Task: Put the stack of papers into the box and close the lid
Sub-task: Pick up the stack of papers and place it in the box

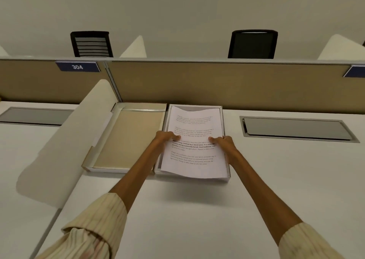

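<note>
The stack of papers (194,146) sits half lowered in the open box (227,175) on the bench (197,209), left hand (166,138) and right hand (224,143) pinching its side edges. It looks light and floppy, bowing at the far end; side grips seem best. The lid (126,138) lies to the left.
</note>
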